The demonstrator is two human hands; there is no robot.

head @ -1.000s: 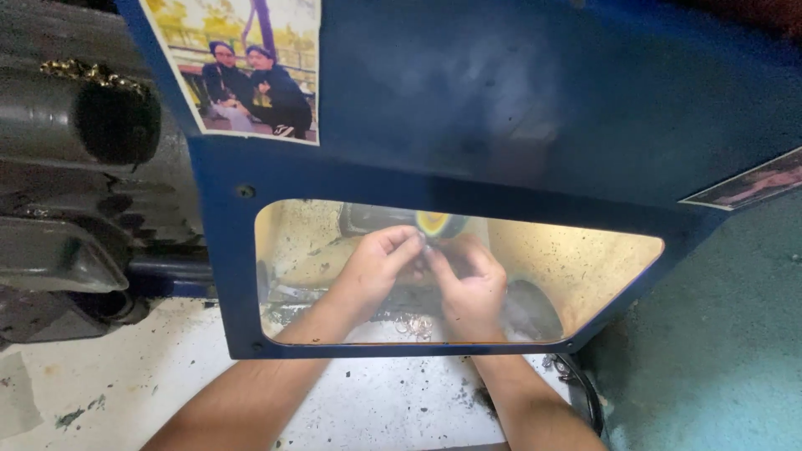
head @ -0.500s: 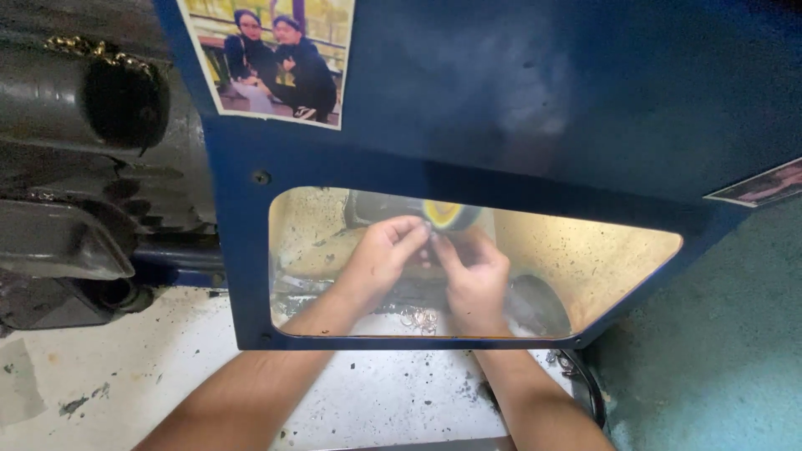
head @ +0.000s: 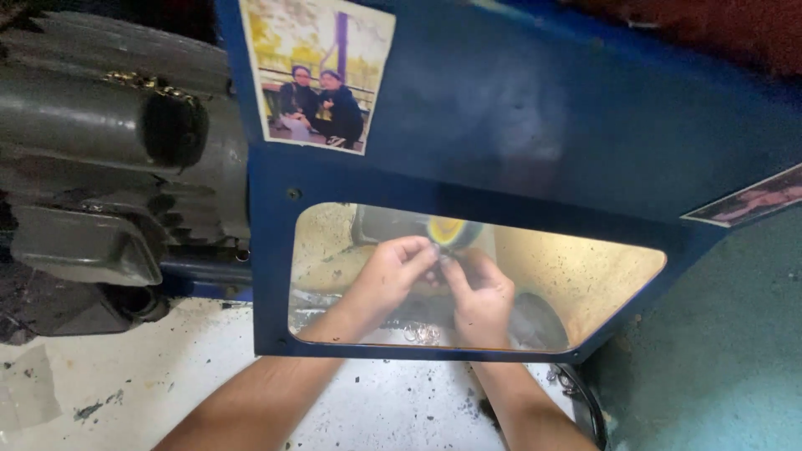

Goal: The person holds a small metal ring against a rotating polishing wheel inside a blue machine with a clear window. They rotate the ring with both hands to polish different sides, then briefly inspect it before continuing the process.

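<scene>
- Behind the clear window of the blue guard, both of my hands sit right up against the yellow-faced wheel near the window's upper edge.
- My left hand has its fingers curled almost closed, thumb and fingertips pinched on a small piece just under the wheel — it is too small and blurred for me to say what it is.
- My right hand is curled the same way, fingertips meeting the left ones on that same piece, so 2 hands share 1 tiny grip.
- Risk, as I judge it: my fingertips are touching or nearly touching the wheel, and if it turns, a slip would take skin before the piece.
- A grip this small could let go, and the piece would drop into the litter at the window's lower edge.
- I see through scratched, hazy plastic — misjudging the contact point is easy.
- As for containers, a dark round bowl-like shape sits by the window's lower right corner; I cannot tell what is in it.
- Small shiny bits lie loose at the lower edge, outside any container.
- Grey motor housing stands left of the guard.
</scene>
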